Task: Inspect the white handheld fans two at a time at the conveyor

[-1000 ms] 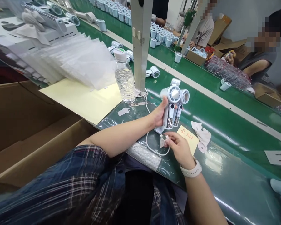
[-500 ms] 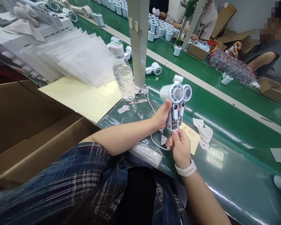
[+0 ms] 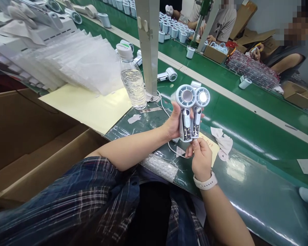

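Note:
My left hand is closed around two pale blue handheld fans, held upright side by side. The nearer fan and the other fan face me, their handle fronts uncovered, with circuit boards showing. At the foot of the right-hand fan, my right hand pinches with thumb and forefinger. A thin white cable runs from the post to these fingers; its tip is hidden. Below the fans lies a yellow note with red writing.
A water bottle stands by the metal post, near stacked clear plastic bags. A crumpled white cloth lies right of the note. More fan parts sit on the green conveyor. Across it, people work beside a carton.
The two fans have turned more squarely towards me and spread slightly apart. My right fingertips have shifted from under the nearer fan to under the right-hand one.

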Motion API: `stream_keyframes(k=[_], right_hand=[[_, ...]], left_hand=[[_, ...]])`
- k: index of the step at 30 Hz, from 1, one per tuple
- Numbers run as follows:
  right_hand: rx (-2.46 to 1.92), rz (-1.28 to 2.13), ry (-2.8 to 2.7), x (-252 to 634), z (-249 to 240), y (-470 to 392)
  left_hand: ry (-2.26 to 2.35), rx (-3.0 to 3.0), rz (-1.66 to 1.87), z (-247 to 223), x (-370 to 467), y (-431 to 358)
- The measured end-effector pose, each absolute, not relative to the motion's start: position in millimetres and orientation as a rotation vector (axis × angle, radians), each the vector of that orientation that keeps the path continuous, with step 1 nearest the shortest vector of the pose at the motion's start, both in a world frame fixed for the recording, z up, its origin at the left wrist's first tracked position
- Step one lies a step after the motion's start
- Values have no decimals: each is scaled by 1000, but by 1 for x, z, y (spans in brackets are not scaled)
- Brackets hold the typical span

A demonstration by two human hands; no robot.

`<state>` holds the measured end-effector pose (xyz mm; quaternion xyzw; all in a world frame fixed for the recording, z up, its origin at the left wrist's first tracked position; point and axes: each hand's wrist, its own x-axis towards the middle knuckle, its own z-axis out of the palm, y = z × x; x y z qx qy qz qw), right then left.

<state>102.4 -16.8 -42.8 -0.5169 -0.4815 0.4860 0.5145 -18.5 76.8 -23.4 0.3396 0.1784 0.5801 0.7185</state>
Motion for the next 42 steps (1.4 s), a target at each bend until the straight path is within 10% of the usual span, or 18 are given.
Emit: stream_keyframes(k=[14, 23, 42], right_hand=[[-1187, 1212, -1071, 101, -55, -20], [-1267, 619, -1347, 137, -47, -2], [-961, 1174, -1048, 159, -32, 2]], left_hand=[[320, 861, 1310, -37, -11, 72], [391, 837, 1303, -28, -25, 78], [448, 847, 1039, -22, -31, 73]])
